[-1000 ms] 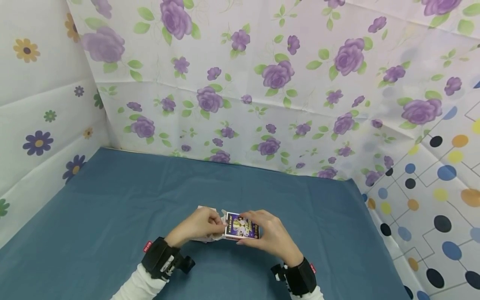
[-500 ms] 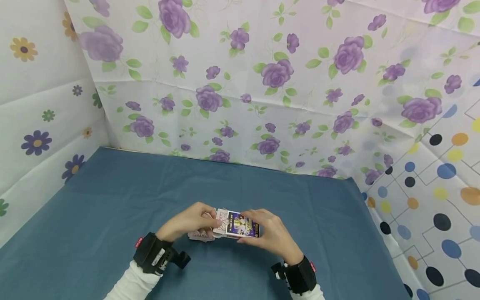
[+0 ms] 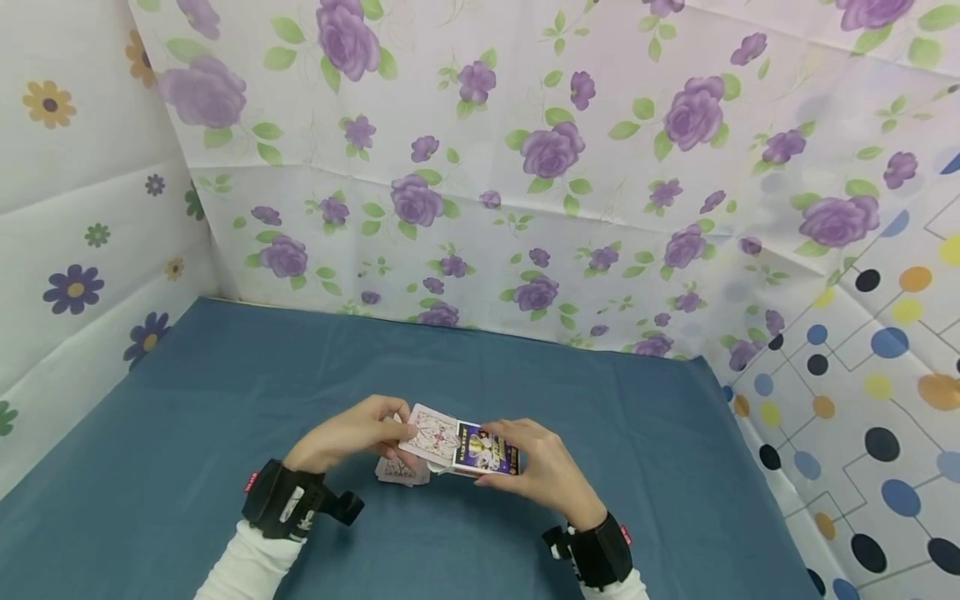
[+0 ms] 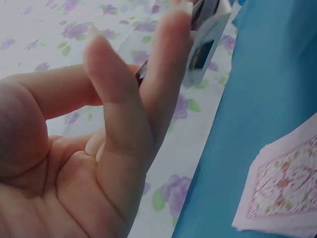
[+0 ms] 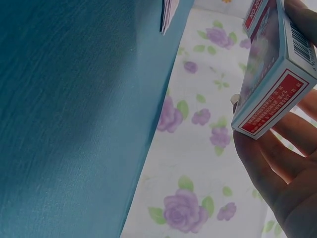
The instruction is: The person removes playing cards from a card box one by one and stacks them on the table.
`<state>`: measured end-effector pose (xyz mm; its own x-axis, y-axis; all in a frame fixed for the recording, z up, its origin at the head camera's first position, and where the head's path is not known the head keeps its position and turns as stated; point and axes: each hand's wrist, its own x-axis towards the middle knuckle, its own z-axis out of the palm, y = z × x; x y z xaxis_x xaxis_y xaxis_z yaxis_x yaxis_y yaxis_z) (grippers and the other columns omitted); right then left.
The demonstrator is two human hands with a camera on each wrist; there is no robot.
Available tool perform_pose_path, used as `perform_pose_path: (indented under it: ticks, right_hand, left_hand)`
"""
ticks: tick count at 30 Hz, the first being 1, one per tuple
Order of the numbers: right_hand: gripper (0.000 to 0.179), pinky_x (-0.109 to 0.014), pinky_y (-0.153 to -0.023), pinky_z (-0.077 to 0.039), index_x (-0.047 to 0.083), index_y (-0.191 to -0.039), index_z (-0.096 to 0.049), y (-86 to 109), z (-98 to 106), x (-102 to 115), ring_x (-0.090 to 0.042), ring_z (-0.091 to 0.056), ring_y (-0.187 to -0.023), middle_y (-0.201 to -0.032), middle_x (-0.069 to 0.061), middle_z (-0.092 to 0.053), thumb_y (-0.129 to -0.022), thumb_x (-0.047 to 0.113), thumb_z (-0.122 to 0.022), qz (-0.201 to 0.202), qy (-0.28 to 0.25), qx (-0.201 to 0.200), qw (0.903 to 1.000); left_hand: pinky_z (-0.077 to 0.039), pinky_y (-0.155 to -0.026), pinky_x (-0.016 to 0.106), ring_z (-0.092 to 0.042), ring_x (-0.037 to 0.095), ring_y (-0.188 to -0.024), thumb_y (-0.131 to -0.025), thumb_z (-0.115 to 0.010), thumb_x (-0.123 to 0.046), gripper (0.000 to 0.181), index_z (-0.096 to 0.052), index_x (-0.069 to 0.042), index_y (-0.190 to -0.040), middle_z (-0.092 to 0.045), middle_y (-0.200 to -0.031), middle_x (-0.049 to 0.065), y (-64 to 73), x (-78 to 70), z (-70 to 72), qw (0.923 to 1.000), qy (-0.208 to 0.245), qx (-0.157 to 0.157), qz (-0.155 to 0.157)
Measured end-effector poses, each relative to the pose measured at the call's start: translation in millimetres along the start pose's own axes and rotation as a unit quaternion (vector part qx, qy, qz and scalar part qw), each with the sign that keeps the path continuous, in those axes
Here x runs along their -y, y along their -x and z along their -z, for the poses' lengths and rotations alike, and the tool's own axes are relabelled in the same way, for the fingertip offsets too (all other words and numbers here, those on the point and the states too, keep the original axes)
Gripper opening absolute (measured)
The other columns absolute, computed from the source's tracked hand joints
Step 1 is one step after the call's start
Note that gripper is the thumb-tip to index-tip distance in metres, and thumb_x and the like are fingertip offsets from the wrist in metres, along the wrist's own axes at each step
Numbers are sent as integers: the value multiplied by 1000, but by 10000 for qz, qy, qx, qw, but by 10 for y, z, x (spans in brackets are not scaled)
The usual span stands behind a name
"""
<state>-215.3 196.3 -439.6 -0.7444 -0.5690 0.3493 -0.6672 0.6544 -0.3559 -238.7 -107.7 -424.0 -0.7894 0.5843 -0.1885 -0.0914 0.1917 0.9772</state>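
My left hand (image 3: 352, 433) pinches a playing card (image 3: 433, 433) with a red-patterned white back at its left edge. The card's right end lies at the mouth of a card box (image 3: 486, 450) with a dark purple front. My right hand (image 3: 547, 473) grips that box by its long sides, thumb on the near side and fingers on the far side. In the right wrist view the box (image 5: 272, 94) shows a red panel and a barcode. Under my left hand, a stack of playing cards (image 3: 402, 472) lies on the cloth, patterned back up, partly hidden by the fingers.
A blue cloth (image 3: 450, 367) covers the table. Flowered white sheets (image 3: 555, 208) hang behind it and on the left, and a dotted sheet (image 3: 892, 400) hangs on the right. Each wrist wears a black camera strap (image 3: 281, 500).
The left hand has moved left and slightly up, drawing the playing card out of the box's mouth. More of the stack on the cloth shows now. The right hand and box stay put.
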Motion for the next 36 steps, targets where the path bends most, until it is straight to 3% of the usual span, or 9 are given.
perform_pose_path:
  ticks: [5,10,18,28,32,36]
  right_hand:
    - [62,-34,-83,-53,22,-128,-63,9,7,-11,-17,-62,-110,-121,0,-67,-74,51,-77,-21,31,-10,10000]
    - [62,-34,-83,-53,22,-128,-63,9,15,-11,-17,-62,-110,-122,0,-67,-75,51,-77,-25,16,5,10000]
    - [61,-36,-85,-53,23,-128,-63,13,12,-4,-18,-62,-111,-122,0,-67,-75,50,-78,-111,-42,33,9999]
    - [61,-37,-85,-53,23,-127,-63,14,5,-12,-18,-62,-111,-122,0,-67,-74,50,-78,-163,-15,70,9998]
    - [61,-36,-85,-53,23,-127,-63,18,5,-17,-17,-62,-111,-122,0,-67,-74,50,-78,-151,-8,75,9999]
    - [62,-36,-85,-53,23,-127,-63,19,2,-24,-17,-62,-110,-121,1,-67,-74,51,-77,-155,5,69,9999]
  left_hand:
    - [-51,-71,27,-72,21,-82,-100,-53,-18,19,-49,1,-98,-66,-82,6,66,-1,134,9995,109,-289,-85]
    - [-49,-74,28,-63,14,-77,-97,-54,-16,23,-50,3,-109,-67,-84,4,101,-13,207,9973,120,-718,17]
    - [-49,-76,26,-60,13,-82,-97,-56,-15,33,-53,6,-122,-63,-88,4,95,31,254,9947,182,-1009,-52]
    - [-48,-73,29,-53,12,-78,-96,-62,-27,31,-60,0,-111,-58,-88,0,72,106,299,9838,417,-1745,47]
    - [-47,-70,29,-52,16,-76,-95,-63,-29,33,-63,1,-108,-57,-82,0,24,152,298,9791,267,-2005,226]
    - [-44,-65,30,-51,16,-68,-94,-64,-26,31,-66,3,-103,-56,-72,-1,-43,201,278,9698,-208,-2384,466]
